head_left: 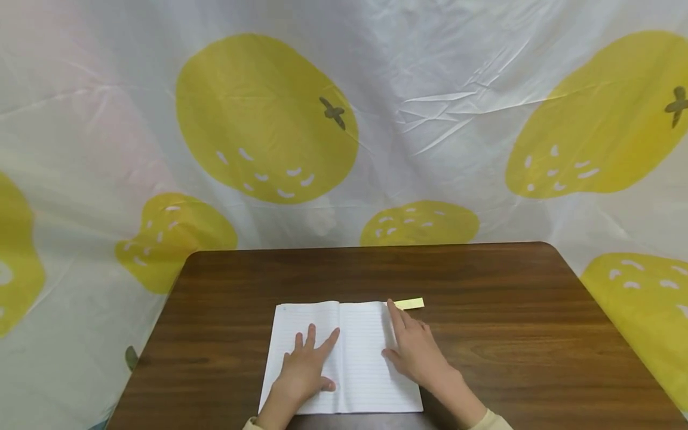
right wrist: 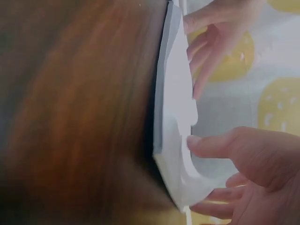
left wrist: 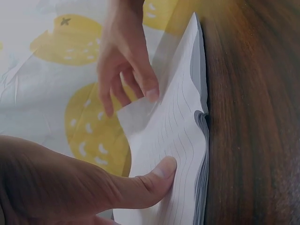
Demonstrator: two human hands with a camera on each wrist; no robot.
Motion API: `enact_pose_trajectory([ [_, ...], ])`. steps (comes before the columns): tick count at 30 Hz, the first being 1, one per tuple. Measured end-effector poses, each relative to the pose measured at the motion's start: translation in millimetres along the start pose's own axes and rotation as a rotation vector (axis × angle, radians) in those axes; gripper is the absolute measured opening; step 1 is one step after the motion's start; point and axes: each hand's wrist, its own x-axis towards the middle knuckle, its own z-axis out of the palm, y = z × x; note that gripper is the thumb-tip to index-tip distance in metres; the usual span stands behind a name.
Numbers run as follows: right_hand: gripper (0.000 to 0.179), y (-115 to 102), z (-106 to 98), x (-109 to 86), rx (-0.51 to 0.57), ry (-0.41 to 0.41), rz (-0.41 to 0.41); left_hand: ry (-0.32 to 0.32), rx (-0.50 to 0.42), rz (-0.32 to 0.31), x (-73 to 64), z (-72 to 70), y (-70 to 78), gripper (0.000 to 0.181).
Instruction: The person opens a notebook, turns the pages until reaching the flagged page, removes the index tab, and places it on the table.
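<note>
An open lined notebook point(head_left: 371, 358) lies flat on the brown table. My left hand point(head_left: 302, 369) rests on its left page with spread fingers; the left wrist view shows the thumb point(left wrist: 157, 180) on the paper. At the right page's outer edge is my right hand point(head_left: 421, 351), its fingers extended toward the top corner. In the right wrist view, the right thumb point(right wrist: 208, 146) touches the paper and the fingertips point(right wrist: 213, 208) meet a curved page edge, thumb and fingers apart. A pale yellow paper strip point(head_left: 410, 303) lies beside the notebook's top right corner, partly behind the right hand.
The wooden table point(head_left: 510, 322) extends around the notebook on both sides and behind it. A white cloth point(head_left: 408, 149) printed with yellow fruit hangs past the table's far edge.
</note>
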Motion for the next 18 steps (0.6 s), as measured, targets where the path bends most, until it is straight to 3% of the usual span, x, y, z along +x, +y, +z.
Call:
enact_pose_trajectory([
  [11, 0.051, 22.8, -7.3, -12.2, 0.439, 0.111, 0.152, -0.007, -0.017, -0.012, 3.9, 2.1, -6.5, 0.099],
  [18, 0.043, 37.9, -9.6, -16.6, 0.729, 0.006, 0.314, -0.002, -0.017, -0.012, 4.0, 2.6, -7.9, 0.097],
])
